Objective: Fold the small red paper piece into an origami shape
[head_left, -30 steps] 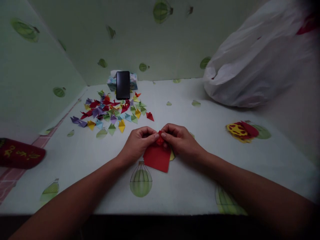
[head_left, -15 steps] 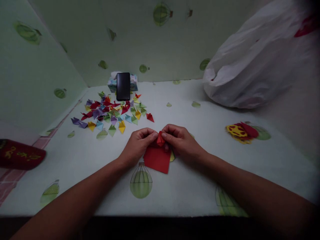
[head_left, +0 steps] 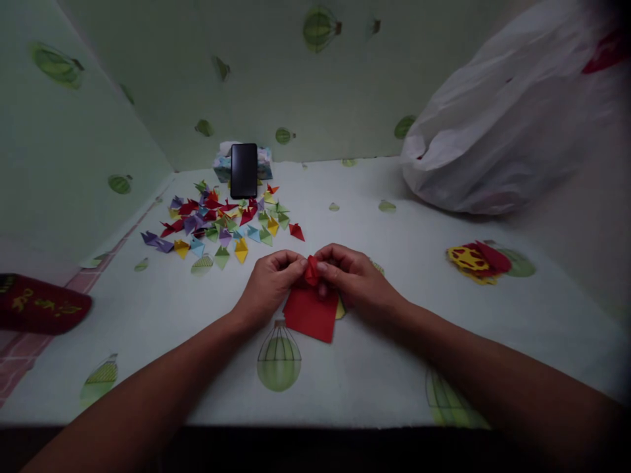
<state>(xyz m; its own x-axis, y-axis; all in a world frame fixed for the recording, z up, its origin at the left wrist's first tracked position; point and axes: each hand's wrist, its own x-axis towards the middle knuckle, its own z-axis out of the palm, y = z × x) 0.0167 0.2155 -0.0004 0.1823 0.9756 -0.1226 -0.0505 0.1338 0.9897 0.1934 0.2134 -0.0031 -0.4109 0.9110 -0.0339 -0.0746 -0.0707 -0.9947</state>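
Note:
Between my two hands is a small folded piece of red paper (head_left: 311,270). My left hand (head_left: 276,276) pinches its left side between thumb and fingers. The right side is pinched by my right hand (head_left: 351,274), with the thumb toward me. Just below, flat red paper sheets (head_left: 311,315) lie on the table, and a yellow edge (head_left: 340,309) shows at their right. Farther back on the left, many small folded paper birds (head_left: 221,220) in red, purple, green, blue and yellow lie in a loose heap.
A black phone (head_left: 244,171) leans on a tissue box (head_left: 223,167) behind the heap. A large white plastic bag (head_left: 473,144) stands at the back right. Yellow and red cut-outs (head_left: 470,258) lie on the right. A dark red object (head_left: 44,305) is at the left edge.
The folded red paper has shifted slightly left and turned between my fingers, its shape now narrower and more rounded. Both hands moved a little with it.

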